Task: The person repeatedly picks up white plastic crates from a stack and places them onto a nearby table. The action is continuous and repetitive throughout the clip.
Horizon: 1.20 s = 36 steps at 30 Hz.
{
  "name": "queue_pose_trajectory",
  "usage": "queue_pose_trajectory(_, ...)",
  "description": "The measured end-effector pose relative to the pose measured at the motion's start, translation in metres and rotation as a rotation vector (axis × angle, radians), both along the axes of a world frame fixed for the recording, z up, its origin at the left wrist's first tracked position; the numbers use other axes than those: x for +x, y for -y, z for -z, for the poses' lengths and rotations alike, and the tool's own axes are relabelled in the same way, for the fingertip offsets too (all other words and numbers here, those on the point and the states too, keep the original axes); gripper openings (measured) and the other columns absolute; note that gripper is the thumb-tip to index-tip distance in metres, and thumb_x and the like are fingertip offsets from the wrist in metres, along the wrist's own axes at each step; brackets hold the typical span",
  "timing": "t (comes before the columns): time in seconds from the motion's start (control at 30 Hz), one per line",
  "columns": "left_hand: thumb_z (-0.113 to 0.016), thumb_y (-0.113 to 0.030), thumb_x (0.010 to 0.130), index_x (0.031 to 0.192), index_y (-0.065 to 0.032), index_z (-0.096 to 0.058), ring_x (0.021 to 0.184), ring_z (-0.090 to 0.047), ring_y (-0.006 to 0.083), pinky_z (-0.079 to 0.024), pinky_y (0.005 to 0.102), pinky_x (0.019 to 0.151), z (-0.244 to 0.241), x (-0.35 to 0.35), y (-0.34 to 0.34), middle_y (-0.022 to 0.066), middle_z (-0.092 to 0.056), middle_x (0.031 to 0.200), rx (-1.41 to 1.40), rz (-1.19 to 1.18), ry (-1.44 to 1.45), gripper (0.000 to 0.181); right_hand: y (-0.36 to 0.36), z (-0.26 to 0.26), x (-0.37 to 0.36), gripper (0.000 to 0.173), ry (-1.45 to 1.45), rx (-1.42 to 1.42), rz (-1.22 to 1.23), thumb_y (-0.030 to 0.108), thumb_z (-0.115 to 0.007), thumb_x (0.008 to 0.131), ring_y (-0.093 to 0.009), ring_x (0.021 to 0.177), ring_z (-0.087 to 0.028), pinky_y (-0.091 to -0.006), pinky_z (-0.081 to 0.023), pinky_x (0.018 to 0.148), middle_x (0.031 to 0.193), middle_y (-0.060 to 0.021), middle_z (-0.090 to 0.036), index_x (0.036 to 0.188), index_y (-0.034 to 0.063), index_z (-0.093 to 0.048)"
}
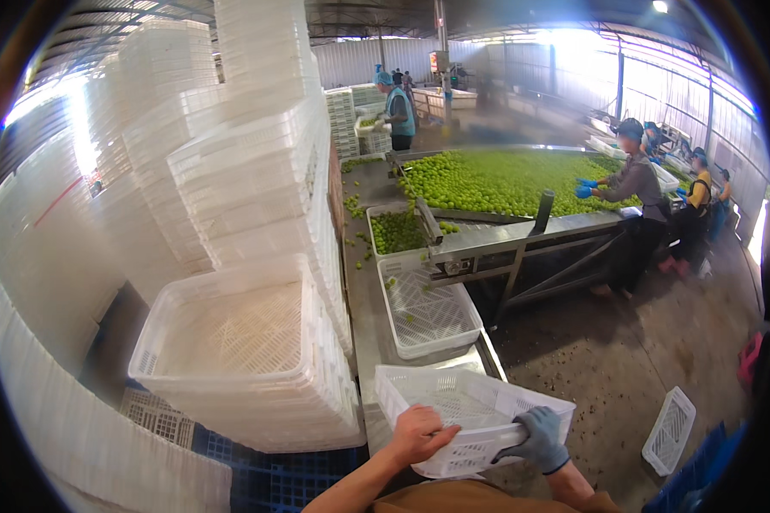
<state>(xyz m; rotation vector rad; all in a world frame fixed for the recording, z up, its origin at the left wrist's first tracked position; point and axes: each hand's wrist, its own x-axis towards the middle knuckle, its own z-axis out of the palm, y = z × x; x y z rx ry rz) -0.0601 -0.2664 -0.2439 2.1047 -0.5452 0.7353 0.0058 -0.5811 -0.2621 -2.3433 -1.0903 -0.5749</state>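
Note:
My left hand [421,434], bare, grips the near rim of a white slatted plastic crate [468,442]. My right hand [539,438], in a grey glove, holds the same crate at its near right side. The crate is empty and sits slightly askew over the near end of a metal table [369,308]. Just beyond it a second white crate [433,308] rests on the table, with a few green fruits in it. Farther on, a crate of green fruit [394,231] stands below the end of the sorting conveyor.
Tall stacks of white crates [250,173] rise on the left, a lower stack [231,385] nearest. Round green fruit [487,179] covers the conveyor [532,234]. A blue-gloved worker [641,173] stands at its right side. Another person [398,112] carries a crate. A crate [669,431] lies on the floor.

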Motion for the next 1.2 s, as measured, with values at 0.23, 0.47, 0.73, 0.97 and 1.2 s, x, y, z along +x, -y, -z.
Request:
queue_pose_trajectory(0.23,-0.083,-0.027,0.09,0.083,-0.0098,-0.075,0.095,-0.069,0.0325,-0.052,0.0446,0.092,0.079,-0.026,-0.044,0.0081,-0.073,0.088,0.28,-0.285,-0.197,0.02,-0.055,0.067,0.029,0.062,-0.099,-0.269,-0.039,0.066,-0.089,0.064,-0.029,0.087,-0.069,-0.0459,-0.05,0.081,0.089,-0.0055,-0.071,0.093,0.0131,-0.075)
queue_pose_trajectory(0.47,-0.084,-0.016,0.084,0.094,-0.0085,-0.073,0.108,-0.066,0.0352,-0.051,0.048,0.097,0.044,-0.038,-0.101,0.0108,-0.071,0.105,0.24,-0.587,-0.114,0.017,-0.062,0.082,0.041,0.055,-0.029,-0.243,-0.053,0.06,-0.09,0.064,-0.03,0.083,-0.067,-0.0465,-0.049,0.077,0.085,-0.006,-0.068,0.089,0.0146,-0.072)
queue_pose_trajectory(0.73,-0.074,-0.015,0.095,0.1,-0.0004,-0.073,0.103,-0.064,0.0406,-0.049,0.0518,0.095,-0.073,-0.021,-0.175,0.0169,-0.07,0.104,0.428,-1.112,0.122,0.016,-0.07,0.075,0.029,0.047,-0.129,-0.256,-0.024,0.054,-0.088,0.071,-0.03,0.085,-0.068,-0.0481,-0.049,0.079,0.086,-0.0062,-0.069,0.09,0.015,-0.071)
queue_pose_trajectory(0.97,-0.066,-0.026,0.103,0.062,-0.0056,-0.059,0.065,-0.057,0.0389,-0.042,0.0517,0.068,-0.018,0.002,-0.198,0.0144,-0.06,0.064,0.526,-1.241,0.198,0.047,-0.067,0.087,0.02,0.043,-0.134,-0.331,-0.012,0.05,-0.087,0.071,-0.028,0.084,-0.069,-0.0456,-0.05,0.079,0.085,-0.0048,-0.069,0.092,0.0164,-0.071)
queue_pose_trajectory(1.2,-0.067,-0.023,0.102,0.062,-0.0027,-0.061,0.066,-0.057,0.034,-0.04,0.0467,0.071,-0.011,0.007,-0.198,0.0137,-0.058,0.063,0.521,-1.277,0.229,0.046,-0.066,0.095,0.012,0.047,-0.218,-0.371,0.001,0.054,-0.088,0.068,-0.029,0.084,-0.07,-0.0457,-0.049,0.08,0.087,-0.0046,-0.072,0.096,0.018,-0.075)
